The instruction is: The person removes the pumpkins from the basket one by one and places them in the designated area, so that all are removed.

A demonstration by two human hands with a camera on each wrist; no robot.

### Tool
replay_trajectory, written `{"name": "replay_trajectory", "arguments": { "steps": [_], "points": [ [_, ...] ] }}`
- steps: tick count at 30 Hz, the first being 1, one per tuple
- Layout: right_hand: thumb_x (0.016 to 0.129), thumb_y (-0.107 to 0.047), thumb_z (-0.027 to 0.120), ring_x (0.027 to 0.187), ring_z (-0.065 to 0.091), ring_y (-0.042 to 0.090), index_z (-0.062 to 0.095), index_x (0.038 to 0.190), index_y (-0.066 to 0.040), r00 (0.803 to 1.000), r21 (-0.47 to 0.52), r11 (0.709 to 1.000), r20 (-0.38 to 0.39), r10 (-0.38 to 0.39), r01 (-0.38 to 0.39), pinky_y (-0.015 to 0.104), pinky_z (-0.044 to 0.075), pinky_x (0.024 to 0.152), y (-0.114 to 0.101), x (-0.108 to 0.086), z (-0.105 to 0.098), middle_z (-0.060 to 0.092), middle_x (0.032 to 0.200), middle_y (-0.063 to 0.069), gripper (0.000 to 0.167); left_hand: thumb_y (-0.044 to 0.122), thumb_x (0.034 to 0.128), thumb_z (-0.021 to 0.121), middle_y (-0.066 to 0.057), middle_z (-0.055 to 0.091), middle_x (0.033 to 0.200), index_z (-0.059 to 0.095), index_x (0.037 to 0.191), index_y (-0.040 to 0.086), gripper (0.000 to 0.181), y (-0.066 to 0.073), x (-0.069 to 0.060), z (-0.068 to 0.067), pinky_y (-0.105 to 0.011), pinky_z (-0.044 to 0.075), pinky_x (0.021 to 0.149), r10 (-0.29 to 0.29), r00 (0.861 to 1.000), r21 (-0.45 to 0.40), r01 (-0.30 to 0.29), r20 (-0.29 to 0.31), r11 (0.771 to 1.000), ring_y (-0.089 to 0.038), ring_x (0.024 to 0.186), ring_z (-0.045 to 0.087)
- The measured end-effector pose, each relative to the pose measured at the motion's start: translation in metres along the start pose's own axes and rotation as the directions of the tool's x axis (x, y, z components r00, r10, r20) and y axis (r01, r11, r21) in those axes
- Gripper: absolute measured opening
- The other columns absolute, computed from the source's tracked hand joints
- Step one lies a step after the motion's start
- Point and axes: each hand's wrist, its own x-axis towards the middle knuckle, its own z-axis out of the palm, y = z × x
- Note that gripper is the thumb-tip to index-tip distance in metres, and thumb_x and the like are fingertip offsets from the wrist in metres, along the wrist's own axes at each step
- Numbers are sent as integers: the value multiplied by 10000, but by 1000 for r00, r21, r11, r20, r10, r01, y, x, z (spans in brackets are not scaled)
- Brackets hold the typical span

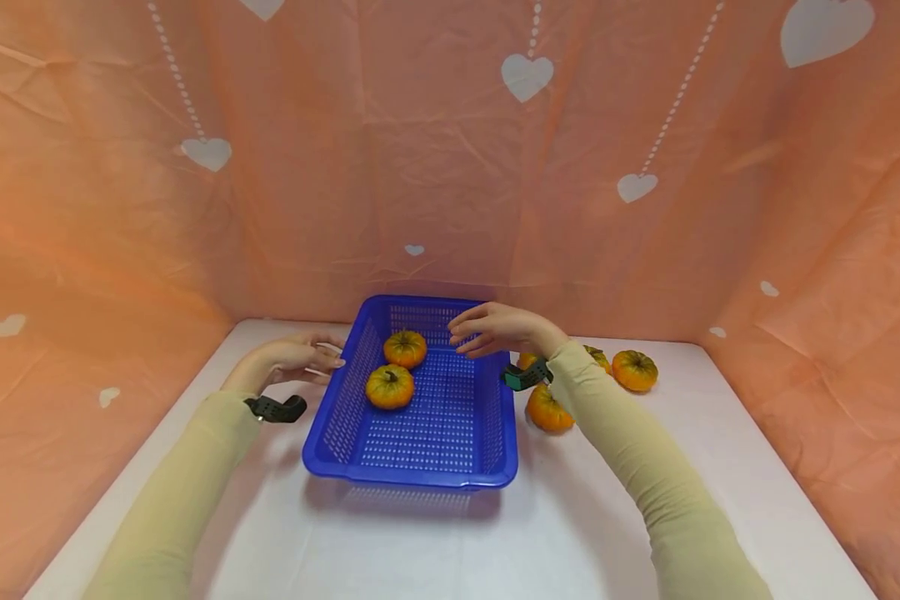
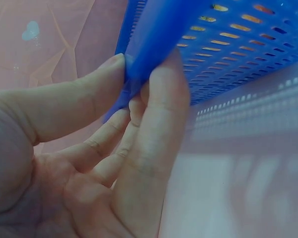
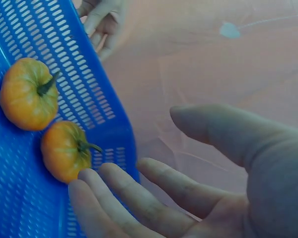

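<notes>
A blue plastic basket (image 1: 412, 477) with slotted walls stands on the table, and two small orange pumpkins lie inside it. The front pumpkin (image 1: 390, 387) has its stem up; the other pumpkin (image 1: 406, 348) sits just behind. My left hand (image 1: 300, 358) pinches the basket's left rim (image 2: 156, 34) between thumb and fingers, as the left wrist view shows. Over the basket's right rim hovers my right hand (image 1: 498, 327), fingers loosely extended and holding nothing. In the right wrist view its fingertips appear in front of a pumpkin (image 3: 64, 151), with no clear contact.
Several more pumpkins lie right of the basket, partly behind my right forearm: a near pumpkin (image 1: 549, 411) and a far-right pumpkin (image 1: 635, 371) among them. A white cloth (image 1: 390, 550) covers the table. Orange curtains (image 1: 435, 183) with white hearts enclose the back and sides.
</notes>
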Motion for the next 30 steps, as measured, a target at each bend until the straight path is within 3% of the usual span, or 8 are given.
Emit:
{"name": "replay_trajectory", "arguments": {
  "steps": [13,25,30],
  "points": [
    [1007,-121,481,1237,445,445,392,1390,97,996,20,996,26,88,-89,487,397,1014,13,44,29,450,1348,309,450,49,932,580,-136,630,1067,368,1305,-106,456,3,-1,-1,-455,508,889,-9,1000,-11,9,-2,1000,-256,939,652],
    [984,-148,526,1184,495,443,509,1308,90,992,0,992,-7,123,-123,478,436,980,13,64,50,455,1315,325,402,60,946,566,-115,627,1056,353,1314,-119,461,3,1,-1,-461,498,906,-1,1000,2,1,11,1000,-226,922,653],
    [969,-175,548,1132,538,429,549,1255,95,990,-54,988,-8,144,-144,483,452,960,20,70,57,502,1269,306,394,56,947,564,-116,627,1056,365,1308,-118,447,2,1,1,-463,496,907,-6,1000,-3,6,11,1000,-219,916,656]
  ]
}}
